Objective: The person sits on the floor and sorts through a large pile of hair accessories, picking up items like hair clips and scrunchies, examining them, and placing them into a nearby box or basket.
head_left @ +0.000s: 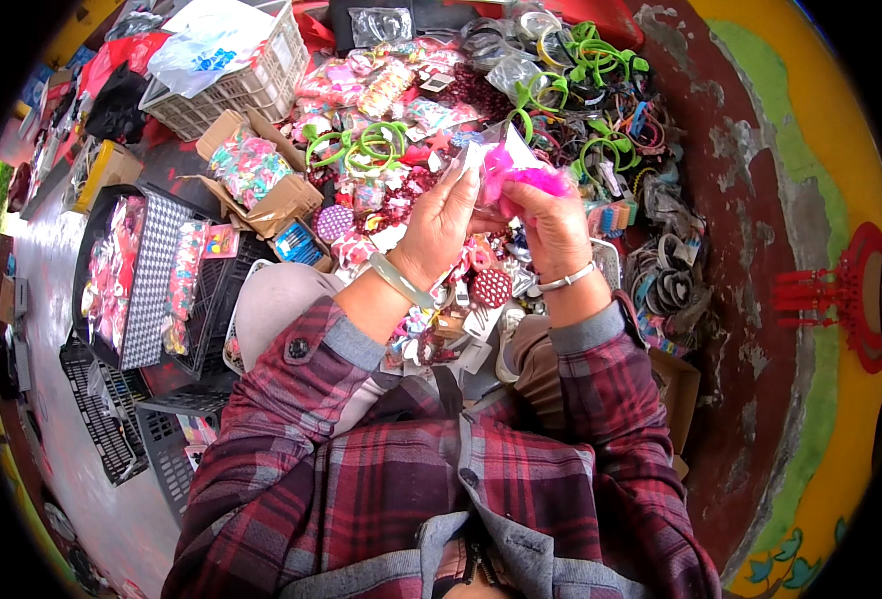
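Observation:
Above a heap of hair accessories, my left hand (433,228) is closed on the edge of a see-through plastic bag (474,157). Bright pink fluffy material (539,181) sits at the bag's mouth, pinched in the fingers of my right hand (558,228). Whether it is a hair tie or another trinket cannot be made out. Some of the pink lies behind or inside the plastic. Below my hands are a red dotted round piece (491,288) and small mixed packets. Green headbands (373,148) lie beyond my left hand.
A pale plastic crate (251,95) with a white bag stands at the far left. Nearer are an open cardboard box (289,188) of packets and a black-and-white basket (151,285). More green headbands (600,55) and black hair bands (672,260) pile up on the right.

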`<state>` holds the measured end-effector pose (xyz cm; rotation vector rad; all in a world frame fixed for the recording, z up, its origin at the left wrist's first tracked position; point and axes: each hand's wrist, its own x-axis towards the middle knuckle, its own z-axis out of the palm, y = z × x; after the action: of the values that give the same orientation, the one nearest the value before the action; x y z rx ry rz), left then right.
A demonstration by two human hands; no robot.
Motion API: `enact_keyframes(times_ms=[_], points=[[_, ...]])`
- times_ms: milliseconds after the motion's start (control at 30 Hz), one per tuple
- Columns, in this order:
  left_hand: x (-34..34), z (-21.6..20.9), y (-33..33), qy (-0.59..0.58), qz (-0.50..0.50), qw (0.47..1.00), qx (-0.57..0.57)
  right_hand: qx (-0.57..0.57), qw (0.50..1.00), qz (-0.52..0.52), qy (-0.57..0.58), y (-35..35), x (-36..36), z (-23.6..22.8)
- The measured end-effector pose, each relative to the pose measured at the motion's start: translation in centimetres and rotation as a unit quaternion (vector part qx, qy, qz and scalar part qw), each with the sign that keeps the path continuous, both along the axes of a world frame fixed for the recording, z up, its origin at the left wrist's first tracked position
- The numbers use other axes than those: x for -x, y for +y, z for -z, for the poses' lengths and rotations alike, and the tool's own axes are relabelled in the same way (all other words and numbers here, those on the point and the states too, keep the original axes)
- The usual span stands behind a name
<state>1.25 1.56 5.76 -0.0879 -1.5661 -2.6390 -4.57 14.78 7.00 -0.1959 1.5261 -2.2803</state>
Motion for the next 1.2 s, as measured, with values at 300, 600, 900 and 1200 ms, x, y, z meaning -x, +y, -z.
enact_keyframes(times_ms=[300, 600, 900, 1200], points=[[0.0, 0.5, 0.3, -0.038, 0.038, 0.998, -0.016, 0.021, 0.995, 0.086, -0.039, -1.0, -0.4, 1.0], [0.1, 0.6, -1.3, -0.079, -0.042, 0.950, 0.301, -0.078, 0.981, 0.173, 0.030, -1.1, 0.0, 0.4], [0.4, -0.7, -1.2, 0.170, -0.281, 0.741, 0.586, -0.241, 0.940, 0.110, 0.215, -1.1, -0.4, 2.4], [0.6, 0.0, -1.5, 0.182, -0.253, 0.675, 0.669, -0.447, 0.813, 0.042, 0.371, -0.9, -1.3, -0.5]])
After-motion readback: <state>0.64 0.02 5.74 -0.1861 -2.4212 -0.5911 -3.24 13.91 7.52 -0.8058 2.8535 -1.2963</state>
